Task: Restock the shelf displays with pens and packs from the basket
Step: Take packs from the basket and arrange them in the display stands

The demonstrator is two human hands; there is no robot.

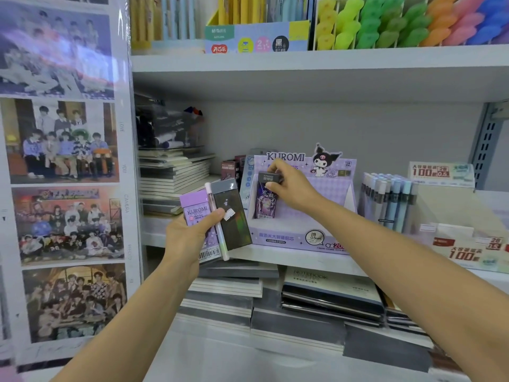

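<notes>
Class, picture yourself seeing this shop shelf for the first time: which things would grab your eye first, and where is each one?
Centre frame, the right grip pinches a dark pack inside the purple Kuromi display box. Left of it, the left grip holds a purple pack, a pen and a dark case. Top right, rainbow-coloured pieces stand in a row on the upper shelf.
</notes>
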